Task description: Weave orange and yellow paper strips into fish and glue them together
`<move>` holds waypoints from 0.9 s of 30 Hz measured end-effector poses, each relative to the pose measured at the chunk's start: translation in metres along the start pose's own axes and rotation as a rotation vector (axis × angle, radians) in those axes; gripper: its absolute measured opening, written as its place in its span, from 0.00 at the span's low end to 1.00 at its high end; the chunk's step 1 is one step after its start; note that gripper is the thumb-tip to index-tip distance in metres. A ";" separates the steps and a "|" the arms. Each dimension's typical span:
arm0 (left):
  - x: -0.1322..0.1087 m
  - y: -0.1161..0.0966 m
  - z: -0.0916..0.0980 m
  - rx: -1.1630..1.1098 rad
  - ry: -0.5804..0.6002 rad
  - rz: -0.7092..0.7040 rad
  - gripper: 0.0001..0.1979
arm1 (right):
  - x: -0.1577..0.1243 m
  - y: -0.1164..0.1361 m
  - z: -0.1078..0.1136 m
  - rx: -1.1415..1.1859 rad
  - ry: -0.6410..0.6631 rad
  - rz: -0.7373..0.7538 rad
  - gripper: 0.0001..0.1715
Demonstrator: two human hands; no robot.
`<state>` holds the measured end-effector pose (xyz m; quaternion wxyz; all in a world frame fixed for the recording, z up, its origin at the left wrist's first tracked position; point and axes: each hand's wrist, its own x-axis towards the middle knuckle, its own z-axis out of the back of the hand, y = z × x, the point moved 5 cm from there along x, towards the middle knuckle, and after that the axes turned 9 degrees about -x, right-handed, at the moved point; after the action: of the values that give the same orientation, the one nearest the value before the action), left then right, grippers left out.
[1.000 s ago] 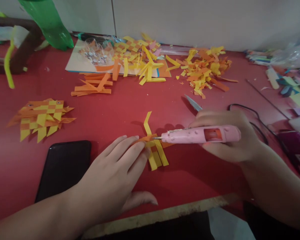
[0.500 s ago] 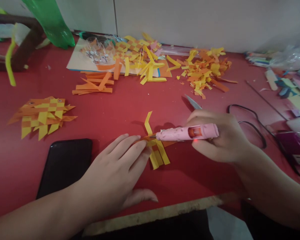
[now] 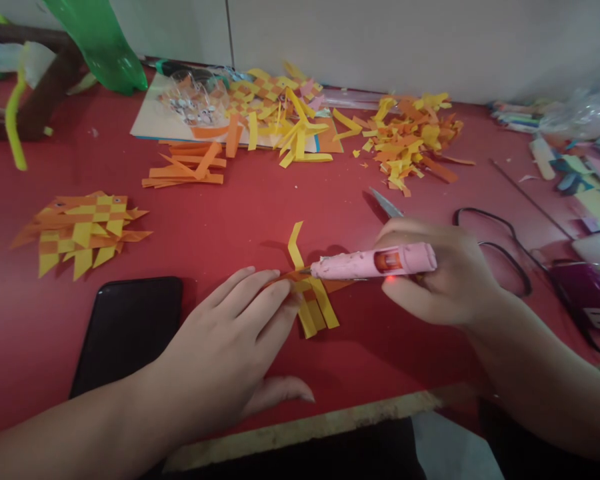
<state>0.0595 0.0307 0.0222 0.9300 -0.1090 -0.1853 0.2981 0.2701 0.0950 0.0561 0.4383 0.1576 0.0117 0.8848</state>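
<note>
pink glue gun grasped in right hand; left hand rests flat on orange-yellow paper strips.

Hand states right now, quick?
Left hand: open, fingers on the yellow-orange paper piece.
Right hand: closed, holding the pink glue gun.

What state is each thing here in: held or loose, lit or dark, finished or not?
Pink glue gun: gripped in the right hand, red light glowing.
Left hand: spread, fingers on the paper piece.
Paper piece: partly woven, strip ends free.
Phone: lying flat, screen dark.
Woven paper fish: overlapping, eyes on.
Orange strips: loose pile.
Paper scraps: loose heap.
</note>
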 end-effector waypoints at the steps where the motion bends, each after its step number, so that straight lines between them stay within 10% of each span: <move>1: 0.000 0.000 0.000 -0.001 0.004 0.000 0.38 | 0.000 0.000 0.000 0.015 0.000 0.001 0.10; 27: 0.001 0.000 -0.001 0.004 -0.002 -0.002 0.39 | 0.001 0.003 0.003 0.021 0.044 -0.007 0.08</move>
<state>0.0602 0.0311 0.0216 0.9303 -0.1067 -0.1857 0.2978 0.2681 0.0934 0.0592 0.4392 0.1425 0.0314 0.8865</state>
